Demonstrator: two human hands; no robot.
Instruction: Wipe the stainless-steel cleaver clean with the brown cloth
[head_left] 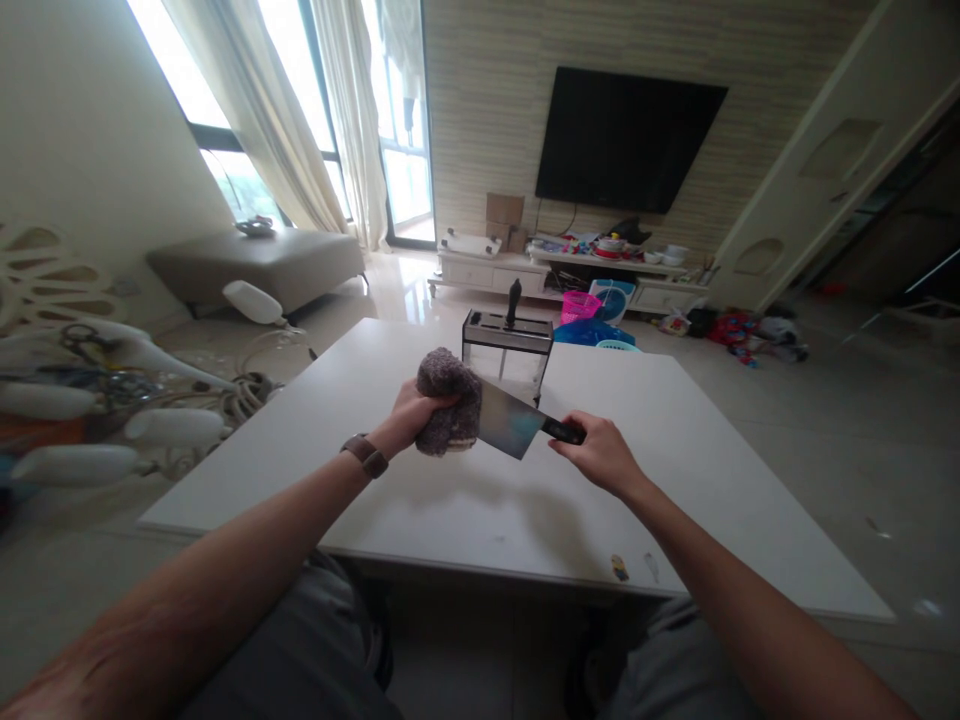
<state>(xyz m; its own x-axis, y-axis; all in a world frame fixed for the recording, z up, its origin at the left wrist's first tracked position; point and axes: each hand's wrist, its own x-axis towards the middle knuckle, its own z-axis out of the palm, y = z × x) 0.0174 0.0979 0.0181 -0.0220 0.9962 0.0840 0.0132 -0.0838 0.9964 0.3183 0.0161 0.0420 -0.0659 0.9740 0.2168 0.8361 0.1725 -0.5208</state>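
Observation:
Above the white table, my right hand (598, 450) is wrapped round the black handle of a cleaver (511, 422), whose broad blade points left. My left hand (416, 412) grips a fuzzy grey-purple cloth (450, 400), bunched up and folded over the far end of the blade. The blade's tip is hidden inside the cloth. Just behind the blade stands a clear-sided knife block (508, 335) with a dark top, and one black handle sticks up out of it.
The white table (675, 480) has two small stickers near its front edge. A TV cabinet (495, 275) stands by the far wall, with a pink basket (580, 305) before it. Left of the table lies a disassembled lamp (180, 425); beyond it is a grey bench (262, 265).

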